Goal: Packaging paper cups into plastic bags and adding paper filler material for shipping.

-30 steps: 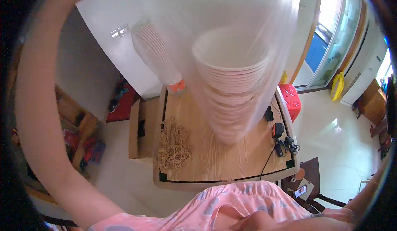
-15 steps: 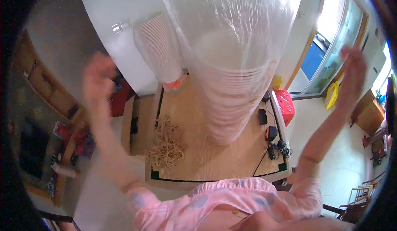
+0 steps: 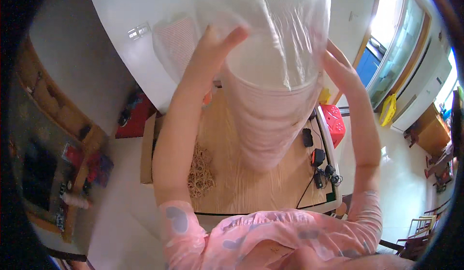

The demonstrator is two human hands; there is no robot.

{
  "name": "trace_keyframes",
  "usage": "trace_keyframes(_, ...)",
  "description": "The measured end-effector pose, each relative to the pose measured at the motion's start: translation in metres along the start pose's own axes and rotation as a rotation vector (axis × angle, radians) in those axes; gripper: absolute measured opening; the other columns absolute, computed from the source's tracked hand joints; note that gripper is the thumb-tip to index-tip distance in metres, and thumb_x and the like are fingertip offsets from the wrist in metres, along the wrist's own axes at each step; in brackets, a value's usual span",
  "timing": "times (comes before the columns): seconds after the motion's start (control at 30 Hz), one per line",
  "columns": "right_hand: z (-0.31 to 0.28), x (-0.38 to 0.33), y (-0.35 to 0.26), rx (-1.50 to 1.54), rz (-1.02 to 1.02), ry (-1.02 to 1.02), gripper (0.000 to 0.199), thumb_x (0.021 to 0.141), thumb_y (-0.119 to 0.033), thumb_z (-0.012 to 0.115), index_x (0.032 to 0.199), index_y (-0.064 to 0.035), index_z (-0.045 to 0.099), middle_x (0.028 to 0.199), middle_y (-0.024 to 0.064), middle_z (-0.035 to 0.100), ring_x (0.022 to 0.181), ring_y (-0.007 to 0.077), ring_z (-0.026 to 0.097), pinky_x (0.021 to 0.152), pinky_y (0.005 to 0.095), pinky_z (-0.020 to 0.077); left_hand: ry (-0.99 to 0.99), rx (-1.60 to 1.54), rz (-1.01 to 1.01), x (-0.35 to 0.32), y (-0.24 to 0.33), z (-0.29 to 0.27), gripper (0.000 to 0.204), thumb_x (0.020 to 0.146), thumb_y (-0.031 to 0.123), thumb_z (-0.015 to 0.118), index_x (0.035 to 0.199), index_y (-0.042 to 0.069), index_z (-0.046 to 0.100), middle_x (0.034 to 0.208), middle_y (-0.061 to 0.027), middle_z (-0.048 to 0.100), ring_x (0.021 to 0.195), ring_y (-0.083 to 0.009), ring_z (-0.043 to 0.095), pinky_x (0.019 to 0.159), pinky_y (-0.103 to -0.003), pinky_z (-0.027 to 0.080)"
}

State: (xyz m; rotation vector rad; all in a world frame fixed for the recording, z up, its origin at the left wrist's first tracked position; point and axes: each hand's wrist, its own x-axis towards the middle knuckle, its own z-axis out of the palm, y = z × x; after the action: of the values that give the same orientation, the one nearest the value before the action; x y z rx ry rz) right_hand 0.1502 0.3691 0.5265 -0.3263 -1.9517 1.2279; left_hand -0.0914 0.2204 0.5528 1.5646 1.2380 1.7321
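Note:
A tall stack of white tubs (image 3: 266,130) stands on the wooden table inside a clear plastic bag (image 3: 290,43), which rises well above the stack. My left hand (image 3: 216,48) lies against the bag's left side, its thumb stretched out and its other fingers partly hidden. On the opposite side my right hand (image 3: 338,64) touches the bag with fingers extended; its fingertips are hard to see behind the plastic. Behind my left forearm leans a second, narrower stack of white cups (image 3: 175,40) in a sleeve.
A heap of tan shredded strips (image 3: 202,173) lies on the table (image 3: 256,192). Black adapters and cables (image 3: 319,161) sit along its right edge. A red stool (image 3: 332,125) stands beyond that edge. An open cardboard box (image 3: 146,159) is left of the table.
Both hands have come inward from wide apart to the sides of the plastic bag. The bag's upper part has narrowed between them.

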Motion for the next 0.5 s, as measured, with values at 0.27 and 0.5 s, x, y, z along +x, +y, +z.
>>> trace_keyframes(0.27,0.051,0.077,-0.1,-0.4,-0.21,-0.315,0.047,0.083,-0.037,0.061,0.119,-0.0079,0.054,0.107,0.0076,0.061,0.097,0.015,0.056,0.084,0.0309,0.0449,0.037,0.145,0.217,0.096,0.096,0.037,0.023,0.083,0.02,0.057,0.068,0.002,0.059,0.063,-0.0026,0.055,0.06,-0.0147,0.05,0.057,-0.029,0.041)
trace_keyframes(0.5,0.039,0.132,-0.153,-0.311,-0.264,-0.021,0.03,0.086,-0.03,0.057,0.096,-0.0023,0.062,0.084,0.0073,0.059,0.08,0.0154,0.054,0.076,0.0307,0.044,0.154,0.307,0.733,0.068,0.137,0.019,0.046,0.084,0.027,0.058,0.121,0.001,0.052,0.128,-0.0148,0.045,0.107,-0.0224,0.053,0.089,-0.035,0.043)
